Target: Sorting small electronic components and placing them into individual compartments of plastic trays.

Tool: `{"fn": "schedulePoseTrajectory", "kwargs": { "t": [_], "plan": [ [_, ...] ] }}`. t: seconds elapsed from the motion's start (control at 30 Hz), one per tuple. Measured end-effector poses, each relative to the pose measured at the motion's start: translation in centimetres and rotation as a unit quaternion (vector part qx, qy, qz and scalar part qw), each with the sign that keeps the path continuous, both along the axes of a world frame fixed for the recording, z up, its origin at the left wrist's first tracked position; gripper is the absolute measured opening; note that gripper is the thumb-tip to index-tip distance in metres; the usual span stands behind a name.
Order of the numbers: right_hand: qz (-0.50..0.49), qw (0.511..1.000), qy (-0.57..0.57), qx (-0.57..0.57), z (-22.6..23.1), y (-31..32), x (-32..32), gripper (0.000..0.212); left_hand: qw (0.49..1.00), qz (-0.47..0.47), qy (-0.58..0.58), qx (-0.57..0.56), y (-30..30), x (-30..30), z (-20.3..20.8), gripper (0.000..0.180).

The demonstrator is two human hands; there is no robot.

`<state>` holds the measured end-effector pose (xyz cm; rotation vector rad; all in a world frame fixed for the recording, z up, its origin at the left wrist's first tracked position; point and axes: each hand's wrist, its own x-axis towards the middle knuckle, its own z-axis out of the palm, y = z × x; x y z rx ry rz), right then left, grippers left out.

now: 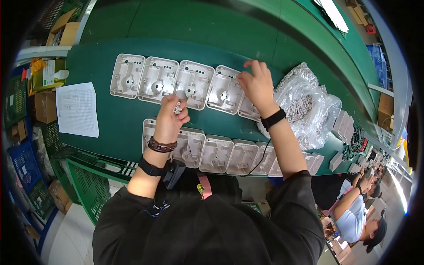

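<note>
A handful of small white-and-dark parts (177, 108) shows between the curled fingers of my left hand (170, 115), just below the back row of housings. My right hand (257, 84) is raised at the right end of that row, thumb and forefinger together in a pinch; anything between them is too small to make out. Under its fingers is a light grey plastic housing (216, 95), open side up. Further housings (192, 84) stand to its left, while another at its right is partly covered by my right hand. Several similar housings (216, 153) form the near row.
A clear plastic bag (329, 110) heaped with small parts (300, 108) lies at the right. Printed paper (77, 110) rests on the green table (108, 137) at the left. A black cable (263, 154) crosses the near row. Another person (353, 216) sits at the lower right.
</note>
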<state>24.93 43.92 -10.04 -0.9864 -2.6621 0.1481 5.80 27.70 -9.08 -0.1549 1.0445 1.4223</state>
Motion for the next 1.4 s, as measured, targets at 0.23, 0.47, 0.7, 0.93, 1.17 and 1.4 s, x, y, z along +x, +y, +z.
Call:
{"fn": "schedulePoseTrajectory", "kwargs": {
  "t": [0.23, 0.47, 0.7, 0.93, 1.17, 1.4],
  "plan": [
    [0.035, 0.994, -0.099, 0.006, -4.0, 0.7, -0.9, 0.006, 0.986, -0.063, 0.152, 0.004, -1.3, -2.2, -0.1, 0.019],
    [0.052, 0.992, -0.110, 0.029, -0.1, -1.0, -2.4, 0.012, 0.983, -0.143, 0.097, 0.058, -1.5, -2.2, 0.7, 0.028],
    [0.068, 0.957, 0.144, -0.244, 5.9, -9.5, -8.5, 0.029, 0.975, -0.191, 0.091, 0.069, -1.6, -2.3, 0.9, 0.034],
    [0.004, 0.930, 0.222, -0.293, 5.9, -11.5, -9.6, 0.025, 0.983, -0.160, 0.038, 0.077, -1.4, -2.6, 2.1, 0.030],
    [-0.011, 0.912, 0.253, -0.323, 5.5, -11.7, -9.7, 0.023, 0.995, -0.041, -0.068, 0.055, -0.7, -1.7, 2.4, 0.013],
    [-0.132, 0.807, 0.345, -0.461, 6.1, -11.8, -9.9, 0.018, 0.982, -0.164, 0.020, 0.088, -1.0, -3.8, 2.2, 0.014]
  ]
}}
